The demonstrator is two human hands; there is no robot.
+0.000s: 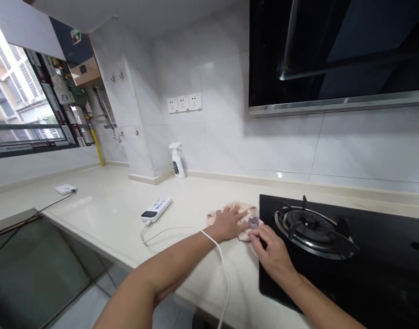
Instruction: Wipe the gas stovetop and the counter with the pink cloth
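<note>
On the counter, a pale cloth is pressed by the left hand, fingers spread. Its right edge, beside the black hob, is touched by the right hand; whether that is clamped cannot be told.

The cloth is matt and rumpled, the counter smooth and faintly glossy. From the cloth, the hob at three o'clock has a smooth top, perhaps glass, and a shiny metal ring. The spray bottle at ten and power bank at nine are smooth plastic. Wall tiles gleam at twelve; the range hood at one is mirror-glossy, metal-edged.
</note>
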